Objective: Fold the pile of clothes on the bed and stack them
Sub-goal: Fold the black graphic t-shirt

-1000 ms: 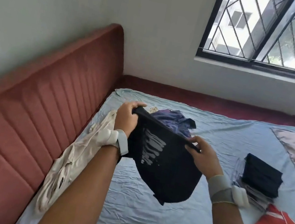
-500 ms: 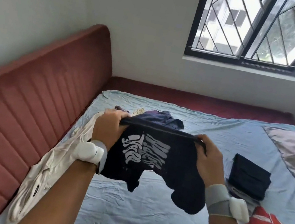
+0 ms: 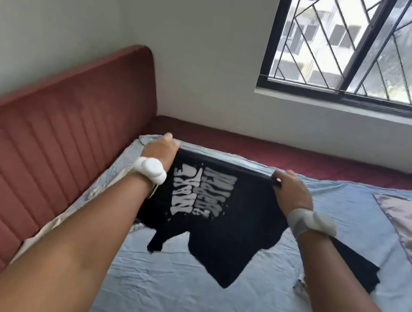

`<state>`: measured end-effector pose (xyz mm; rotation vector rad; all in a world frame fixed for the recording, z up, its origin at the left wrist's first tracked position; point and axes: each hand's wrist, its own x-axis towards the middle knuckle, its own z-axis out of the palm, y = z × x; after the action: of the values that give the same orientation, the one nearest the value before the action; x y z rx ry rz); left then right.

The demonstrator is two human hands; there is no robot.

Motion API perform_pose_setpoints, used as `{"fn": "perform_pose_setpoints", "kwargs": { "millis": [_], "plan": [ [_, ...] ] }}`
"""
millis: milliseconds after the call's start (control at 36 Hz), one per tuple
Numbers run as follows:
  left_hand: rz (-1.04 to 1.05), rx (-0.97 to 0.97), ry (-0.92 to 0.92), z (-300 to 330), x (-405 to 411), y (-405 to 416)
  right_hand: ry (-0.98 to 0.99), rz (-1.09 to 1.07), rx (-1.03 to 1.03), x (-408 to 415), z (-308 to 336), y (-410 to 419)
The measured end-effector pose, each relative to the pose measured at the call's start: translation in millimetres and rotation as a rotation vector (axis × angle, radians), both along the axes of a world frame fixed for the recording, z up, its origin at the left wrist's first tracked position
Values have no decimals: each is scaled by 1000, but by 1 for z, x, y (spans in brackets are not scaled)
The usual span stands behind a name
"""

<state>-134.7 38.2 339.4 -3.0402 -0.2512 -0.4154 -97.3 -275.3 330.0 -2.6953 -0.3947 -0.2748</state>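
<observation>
Above the bed, the left hand and right hand each pinch a top corner of the black T-shirt, stretched taut, hanging clear of the sheet. It should go down flat and square, edge level, before folding.

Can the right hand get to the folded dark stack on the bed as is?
Probably not yet: the right hand and the left hand both grip the black T-shirt's top edge. The folded dark stack lies just under the right forearm, nothing between.
</observation>
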Motion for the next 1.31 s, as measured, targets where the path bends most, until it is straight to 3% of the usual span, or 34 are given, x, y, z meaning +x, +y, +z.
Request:
{"fn": "perform_pose_setpoints", "kwargs": {
  "millis": [111,250,500,806,889,1000,1111,1167,1222,1306],
  "plan": [
    [-4,-266,-106,11,15,6,-115,11,35,12,11,-11],
    [-65,-295,-171,-6,11,9,-174,54,-6,11,-7,-23],
    [-198,-133,209,-154,-44,8,154,110,-143,-46,-155,-41],
    [-373,71,604,-373,-159,-14,607,124,-456,-165,-365,-56],
    [-386,127,651,-406,-193,-18,635,125,-513,-197,-395,-58],
    [-279,158,848,-438,-230,-28,723,154,-627,-229,-428,-58],
    [-245,5,1004,-456,-256,-36,765,22,-643,-255,-451,-48],
    [-257,-76,913,-459,-259,-37,714,-30,-570,-256,-456,-36],
    [-202,-204,697,-465,-255,-32,646,-52,-461,-247,-462,-15],
    [41,-446,375,-474,-236,-25,602,-30,-365,-230,-470,22]
  ]
}}
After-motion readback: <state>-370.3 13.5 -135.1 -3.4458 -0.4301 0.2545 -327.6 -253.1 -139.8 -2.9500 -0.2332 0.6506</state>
